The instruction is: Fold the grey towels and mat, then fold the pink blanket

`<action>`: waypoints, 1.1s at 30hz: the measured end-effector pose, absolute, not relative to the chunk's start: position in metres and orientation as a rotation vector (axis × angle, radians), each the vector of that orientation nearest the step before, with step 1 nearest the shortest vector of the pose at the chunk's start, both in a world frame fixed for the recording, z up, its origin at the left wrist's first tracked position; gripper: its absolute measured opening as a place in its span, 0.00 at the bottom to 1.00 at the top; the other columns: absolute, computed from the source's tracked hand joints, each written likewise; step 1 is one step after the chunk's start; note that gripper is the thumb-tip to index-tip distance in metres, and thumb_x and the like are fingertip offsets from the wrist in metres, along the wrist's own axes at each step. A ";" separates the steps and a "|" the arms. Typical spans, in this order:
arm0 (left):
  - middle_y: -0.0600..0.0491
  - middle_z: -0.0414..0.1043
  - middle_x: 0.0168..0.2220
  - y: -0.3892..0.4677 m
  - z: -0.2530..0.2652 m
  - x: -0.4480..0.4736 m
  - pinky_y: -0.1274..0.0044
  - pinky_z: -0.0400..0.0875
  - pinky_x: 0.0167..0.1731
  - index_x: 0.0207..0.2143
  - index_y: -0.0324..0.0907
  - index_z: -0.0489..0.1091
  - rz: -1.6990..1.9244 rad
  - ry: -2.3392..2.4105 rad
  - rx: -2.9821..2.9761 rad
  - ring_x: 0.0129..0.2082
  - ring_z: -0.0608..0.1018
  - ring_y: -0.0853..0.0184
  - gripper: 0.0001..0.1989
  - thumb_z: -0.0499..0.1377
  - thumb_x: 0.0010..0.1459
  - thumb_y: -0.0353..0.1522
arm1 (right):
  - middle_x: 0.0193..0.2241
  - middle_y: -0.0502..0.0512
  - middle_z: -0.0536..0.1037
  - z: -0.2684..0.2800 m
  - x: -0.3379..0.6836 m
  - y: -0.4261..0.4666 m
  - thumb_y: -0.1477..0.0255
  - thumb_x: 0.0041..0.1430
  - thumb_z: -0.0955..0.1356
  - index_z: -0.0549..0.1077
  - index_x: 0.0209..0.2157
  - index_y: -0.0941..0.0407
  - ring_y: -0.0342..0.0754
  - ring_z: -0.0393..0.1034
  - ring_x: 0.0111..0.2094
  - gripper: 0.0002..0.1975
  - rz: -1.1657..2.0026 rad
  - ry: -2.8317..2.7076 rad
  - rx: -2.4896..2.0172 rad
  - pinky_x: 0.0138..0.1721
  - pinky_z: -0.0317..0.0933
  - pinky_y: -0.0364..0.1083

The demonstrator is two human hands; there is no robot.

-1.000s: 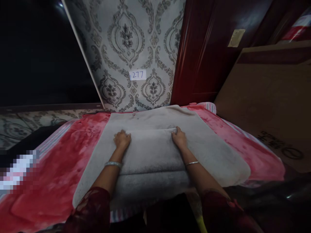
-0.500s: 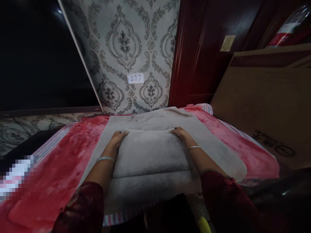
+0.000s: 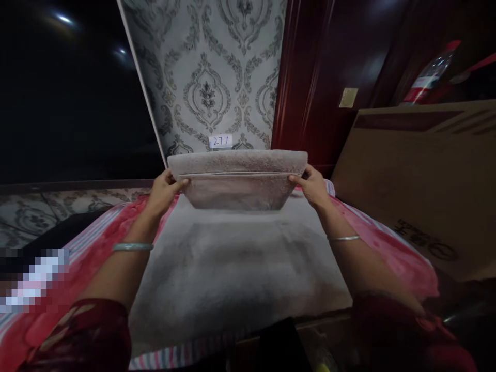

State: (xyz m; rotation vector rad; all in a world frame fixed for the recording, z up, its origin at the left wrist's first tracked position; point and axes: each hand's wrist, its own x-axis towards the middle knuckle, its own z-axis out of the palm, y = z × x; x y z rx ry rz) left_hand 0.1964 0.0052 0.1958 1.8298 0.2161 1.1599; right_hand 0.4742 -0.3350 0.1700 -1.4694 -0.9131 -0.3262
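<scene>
Cloth (image 3: 237,192), edge-pinched, spans well-apart left grip (image 3: 163,193) and right grip (image 3: 314,188).

And it's a home, by every sign: grey damask-patterned wallpaper (image 3: 207,98) dead ahead, a wide glossy black screen (image 3: 70,113) on the left, dark-red wooden panelling (image 3: 310,67) right, a plush red-and-pink blanket (image 3: 399,253) below!

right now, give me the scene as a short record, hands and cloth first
left hand: grips left end of folded grey cloth
right hand: grips its right end
cloth position: held up between both hands; lower edge's contact unclear
underneath: grey sheet spread over red blanket
wall: patterned, with label reading 277
image left: dark screen
image right: cardboard box, bottle showing above its top edge
</scene>
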 end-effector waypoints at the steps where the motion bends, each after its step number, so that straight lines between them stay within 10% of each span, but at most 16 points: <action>1: 0.49 0.78 0.43 0.002 0.193 0.185 0.66 0.73 0.52 0.43 0.41 0.72 1.207 0.219 1.922 0.46 0.79 0.58 0.31 0.71 0.40 0.49 | 0.46 0.56 0.78 0.164 0.465 -0.344 0.64 0.50 0.72 0.73 0.47 0.57 0.51 0.71 0.46 0.22 -0.424 -0.920 -1.517 0.52 0.64 0.53; 7: 0.48 0.77 0.52 -0.030 0.074 0.101 0.63 0.66 0.60 0.34 0.47 0.69 0.922 0.275 2.530 0.56 0.75 0.56 0.10 0.62 0.48 0.39 | 0.41 0.58 0.75 0.022 0.381 -0.402 0.74 0.49 0.65 0.73 0.38 0.54 0.55 0.69 0.48 0.12 -0.454 -1.077 -1.974 0.53 0.63 0.53; 12: 0.45 0.74 0.59 -0.057 -0.003 0.063 0.64 0.69 0.59 0.38 0.47 0.72 0.462 0.357 2.604 0.58 0.74 0.58 0.13 0.55 0.47 0.32 | 0.47 0.59 0.74 -0.052 0.335 -0.430 0.81 0.38 0.60 0.75 0.44 0.53 0.53 0.68 0.54 0.29 -0.137 -1.152 -2.156 0.55 0.63 0.51; 21: 0.53 0.77 0.56 -0.050 0.022 0.085 0.70 0.70 0.59 0.48 0.48 0.76 0.540 0.553 2.671 0.56 0.77 0.63 0.22 0.47 0.59 0.33 | 0.49 0.57 0.81 -0.016 0.364 -0.437 0.77 0.57 0.57 0.78 0.52 0.54 0.53 0.72 0.53 0.27 -0.256 -1.050 -2.262 0.58 0.63 0.54; 33: 0.40 0.44 0.74 -0.157 0.020 0.246 0.55 0.42 0.70 0.72 0.39 0.51 0.142 0.471 3.036 0.74 0.47 0.53 0.34 0.46 0.69 0.44 | 0.72 0.54 0.53 0.012 0.353 -0.290 0.65 0.71 0.55 0.56 0.71 0.50 0.59 0.43 0.72 0.29 -0.135 -1.111 -2.687 0.68 0.43 0.63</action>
